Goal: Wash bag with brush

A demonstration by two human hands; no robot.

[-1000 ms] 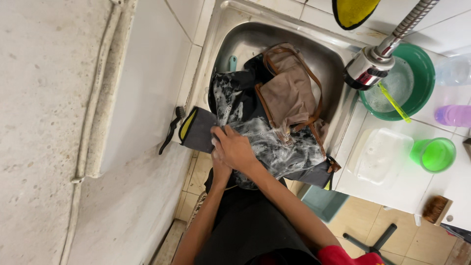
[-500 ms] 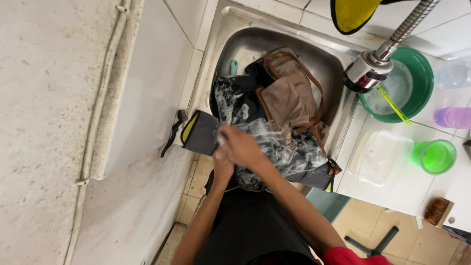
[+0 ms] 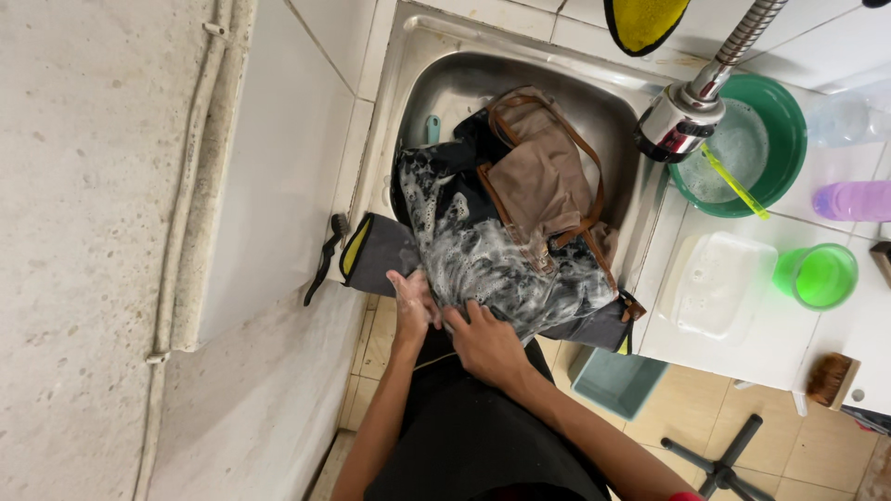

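Left hand (image 3: 413,301): at near rim of sink (image 3: 408,56), fingers curled, gripping soapy dark bag (image 3: 483,250).
Right hand (image 3: 487,343): just beside left, near rim too, fingers spread flat, pressing on bag's near edge; no clear grip.
Dark bag: draped over sink's near rim, mostly in basin, covered w/ suds.
Brown bag (image 3: 543,181): on top of dark bag, mid-sink.
Tap head (image 3: 676,122): above sink's right edge.
Green basin (image 3: 742,144): right of sink, on counter.
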